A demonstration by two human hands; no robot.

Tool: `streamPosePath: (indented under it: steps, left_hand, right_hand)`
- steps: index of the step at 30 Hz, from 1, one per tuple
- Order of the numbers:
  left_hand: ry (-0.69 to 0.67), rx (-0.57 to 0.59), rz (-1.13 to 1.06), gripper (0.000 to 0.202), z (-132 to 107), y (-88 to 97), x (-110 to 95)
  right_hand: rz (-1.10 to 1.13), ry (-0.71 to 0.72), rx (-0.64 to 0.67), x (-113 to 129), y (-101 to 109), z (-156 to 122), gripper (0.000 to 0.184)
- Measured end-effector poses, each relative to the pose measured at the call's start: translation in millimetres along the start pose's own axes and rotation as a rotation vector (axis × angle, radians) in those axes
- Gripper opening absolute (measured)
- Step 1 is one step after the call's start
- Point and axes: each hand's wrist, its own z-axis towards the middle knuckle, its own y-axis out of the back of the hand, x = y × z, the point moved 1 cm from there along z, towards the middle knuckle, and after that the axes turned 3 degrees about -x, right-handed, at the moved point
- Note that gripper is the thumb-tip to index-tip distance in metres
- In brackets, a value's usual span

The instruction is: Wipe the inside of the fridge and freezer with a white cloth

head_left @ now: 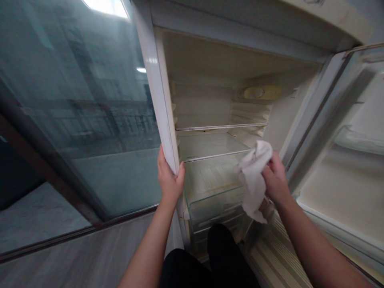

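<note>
An open refrigerator stands in front of me, its glass shelves bare inside. My left hand is wrapped around the refrigerator's left front edge, thumb on the inner side and fingers on the outer side. From my right hand hangs a crumpled white cloth, pinched near its top. The cloth is in front of the lower right part of the compartment; whether it touches a shelf I cannot tell. Below it, a clear drawer shows at the bottom of the compartment.
On the right the refrigerator door is swung wide, with a clear door shelf. A yellowish lamp housing sits at the upper right inside. Glass sliding doors stand to the left above grey flooring. My knees are close to the drawer.
</note>
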Motion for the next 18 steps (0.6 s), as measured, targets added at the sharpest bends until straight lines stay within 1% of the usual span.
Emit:
streamPosePath:
  steps: [1, 2, 3, 5, 6, 8, 9, 10, 12, 14, 15, 16, 17, 18]
  left_hand:
    - [0.0, 0.006, -0.003, 0.083, 0, -0.1, 0]
    - [-0.002, 0.01, -0.005, 0.083, 0, -0.2, 0]
    - [-0.004, 0.014, -0.005, 0.082, 0, -0.2, -1]
    - [-0.005, 0.015, 0.0, 0.082, 0, -0.2, -1]
    - [-0.005, 0.012, 0.004, 0.082, 0, -0.2, -1]
    - [-0.009, 0.005, 0.011, 0.081, 0, 0.0, -2]
    - [-0.01, 0.005, 0.014, 0.081, 0, 0.1, -2]
    - [-0.012, 0.006, 0.017, 0.081, 0, 0.2, -3]
    - [-0.011, 0.011, 0.02, 0.081, 0, 0.6, -3]
    - [-0.002, 0.015, 0.022, 0.082, -1, 1.1, -4]
    - [0.005, 0.015, 0.023, 0.082, -1, 1.4, -3]
    - [0.009, 0.015, 0.026, 0.081, -1, 1.5, -3]
    - [0.011, 0.016, 0.031, 0.081, -2, 1.6, -3]
    - [0.011, 0.017, 0.037, 0.081, -2, 1.6, -3]
  right_hand:
    - [-0.062, 0.042, 0.17, 2, -11, 19, 0.037]
    - [-0.12, 0.049, 0.379, 1, -25, 34, 0.034]
    - [-0.163, 0.021, 0.597, -4, -40, 45, 0.033]
    - [-0.222, -0.11, 0.979, -22, -71, 55, 0.032]
    - [-0.252, -0.196, 1.126, -34, -86, 55, 0.032]
    - [-0.356, -0.342, 1.319, -62, -113, 47, 0.034]
    - [-0.436, -0.374, 1.378, -76, -124, 41, 0.037]
    - [-0.526, -0.377, 1.407, -90, -134, 33, 0.042]
    - [-0.705, -0.344, 1.41, -114, -150, 16, 0.062]
    - [-0.806, -0.311, 1.369, -135, -162, 1, 0.086]
    - [-0.811, -0.297, 1.342, -143, -167, -4, 0.095]
    - [-0.789, -0.272, 1.312, -151, -173, -7, 0.099]
    - [-0.757, -0.219, 1.267, -158, -180, -8, 0.099]
    - [-0.726, -0.145, 1.203, -164, -187, -6, 0.095]
